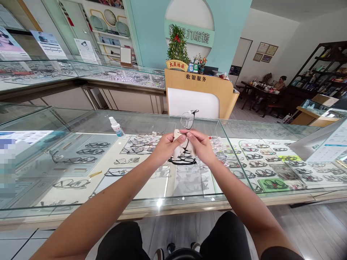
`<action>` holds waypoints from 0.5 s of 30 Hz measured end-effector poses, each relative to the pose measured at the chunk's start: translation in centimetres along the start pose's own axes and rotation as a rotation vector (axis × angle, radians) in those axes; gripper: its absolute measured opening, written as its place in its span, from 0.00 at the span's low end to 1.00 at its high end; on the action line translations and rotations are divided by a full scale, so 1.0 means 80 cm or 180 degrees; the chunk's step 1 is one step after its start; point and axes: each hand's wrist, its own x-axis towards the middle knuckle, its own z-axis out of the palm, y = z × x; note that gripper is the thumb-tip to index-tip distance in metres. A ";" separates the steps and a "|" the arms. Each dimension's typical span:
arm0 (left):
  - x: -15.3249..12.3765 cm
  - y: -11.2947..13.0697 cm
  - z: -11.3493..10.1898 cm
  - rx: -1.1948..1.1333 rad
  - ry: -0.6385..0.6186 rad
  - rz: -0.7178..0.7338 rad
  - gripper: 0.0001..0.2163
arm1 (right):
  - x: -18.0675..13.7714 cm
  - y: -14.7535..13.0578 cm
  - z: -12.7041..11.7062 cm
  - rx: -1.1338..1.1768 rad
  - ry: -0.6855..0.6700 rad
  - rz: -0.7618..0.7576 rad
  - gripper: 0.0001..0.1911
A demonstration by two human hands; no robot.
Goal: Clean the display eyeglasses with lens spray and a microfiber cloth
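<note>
Above the glass counter, both hands meet around a pair of dark-framed eyeglasses (193, 115); one lens stands up over the fingers. My left hand (168, 146) is closed on a pale cloth (177, 134) that lies against the glasses. With fingers pinched, my right hand (201, 144) grips the glasses' frame from the other side. Part of the frame and its lower lens are hidden by cloth and fingers. Just below the hands are black-rimmed glasses (184, 160); whether they lie on or under the glass, I cannot tell. A white spray bottle (116, 127) stands to the left.
The glass display counter (159, 196) holds many eyeglasses in rows. A propped white sign (322, 144) stands at right. Beyond are a wooden cashier desk (199, 83) with a plant (177, 47), more showcases (116, 77), and a person (280, 83) seated at a far table.
</note>
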 end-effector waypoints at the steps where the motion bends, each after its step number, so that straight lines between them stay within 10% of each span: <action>1: 0.000 0.000 0.000 0.0001 0.0001 -0.0001 0.31 | 0.000 0.001 0.000 -0.0034 0.0005 -0.0051 0.20; 15: -0.002 -0.001 -0.004 0.0206 -0.0467 -0.0003 0.27 | 0.002 -0.004 -0.003 0.0417 0.0145 0.0446 0.20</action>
